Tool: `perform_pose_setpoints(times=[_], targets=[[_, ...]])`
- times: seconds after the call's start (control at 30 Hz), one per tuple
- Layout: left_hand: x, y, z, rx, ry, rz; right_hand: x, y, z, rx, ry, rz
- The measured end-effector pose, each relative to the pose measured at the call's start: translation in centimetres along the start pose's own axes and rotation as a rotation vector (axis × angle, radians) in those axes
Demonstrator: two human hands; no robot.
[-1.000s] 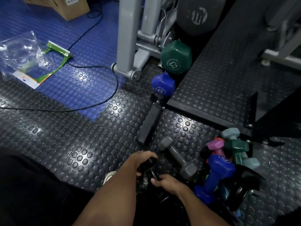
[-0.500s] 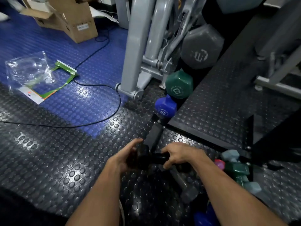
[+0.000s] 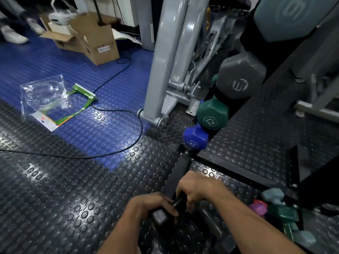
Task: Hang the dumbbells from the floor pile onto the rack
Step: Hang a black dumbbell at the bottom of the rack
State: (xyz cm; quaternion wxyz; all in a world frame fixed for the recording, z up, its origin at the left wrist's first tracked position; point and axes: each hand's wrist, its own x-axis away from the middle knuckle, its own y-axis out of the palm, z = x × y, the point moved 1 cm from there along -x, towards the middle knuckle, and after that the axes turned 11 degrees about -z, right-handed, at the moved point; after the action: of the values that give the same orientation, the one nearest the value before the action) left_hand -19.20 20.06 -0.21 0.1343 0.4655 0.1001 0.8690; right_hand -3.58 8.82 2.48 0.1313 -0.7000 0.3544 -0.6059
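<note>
Left hand: the left hand [image 3: 154, 204] is curled over the near head of a black dumbbell [image 3: 165, 213], fingers wrapped across its top.
Right hand: the right hand [image 3: 196, 187] grips the far end of the same dumbbell, fingers curled down around it, knuckles up.
Held dumbbell: low centre of the view, between the two hands, above the black studded floor [image 3: 73, 198]; its grey-black hexagonal near face shows below the left fingers, the far head hidden by the right hand.
Pile: at the near right, a heap [image 3: 280, 215] of small dumbbells in teal, green and pink lies on the floor just right of the right forearm; a grey one [image 3: 211, 224] lies under that forearm.
Rack: right of centre, further off, a dark upright rack [image 3: 218, 94] carries a blue dumbbell [image 3: 195, 138] lowest, a green one [image 3: 212, 114] above it, a grey one [image 3: 241, 76] higher, and a pale teal one [image 3: 293, 15] at the far top right.
Rack foot: a black bar [image 3: 178, 175] runs along the floor from the rack base toward the hands.
Frame: a grey metal frame [image 3: 161, 61] stands left of the rack.
Far left: a cardboard box [image 3: 95, 41], a clear plastic bag [image 3: 44, 94] with green packaging, and a black cable [image 3: 110, 114] lie on blue flooring.
</note>
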Motion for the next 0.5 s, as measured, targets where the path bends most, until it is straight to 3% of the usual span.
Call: perform_pose_setpoints(times=[0.13,0.33,0.43,0.5], targets=[[-1.5,1.1,-0.5,0.077,0.063,0.165,-0.8,1.0,0.7,0.039,-0.025,-0.011],[-2.1,2.4,-1.0,0.354,0.148,0.337,-0.5,1.9,1.6,-0.008,-0.035,0.295],[-1.8,2.2,-0.9,0.455,0.219,0.384,0.3,4.4,2.6,-0.287,-0.017,0.631],[-1.8,2.0,-0.8,0.521,0.258,0.398,1.1,6.3,2.5,-0.740,0.123,0.808]])
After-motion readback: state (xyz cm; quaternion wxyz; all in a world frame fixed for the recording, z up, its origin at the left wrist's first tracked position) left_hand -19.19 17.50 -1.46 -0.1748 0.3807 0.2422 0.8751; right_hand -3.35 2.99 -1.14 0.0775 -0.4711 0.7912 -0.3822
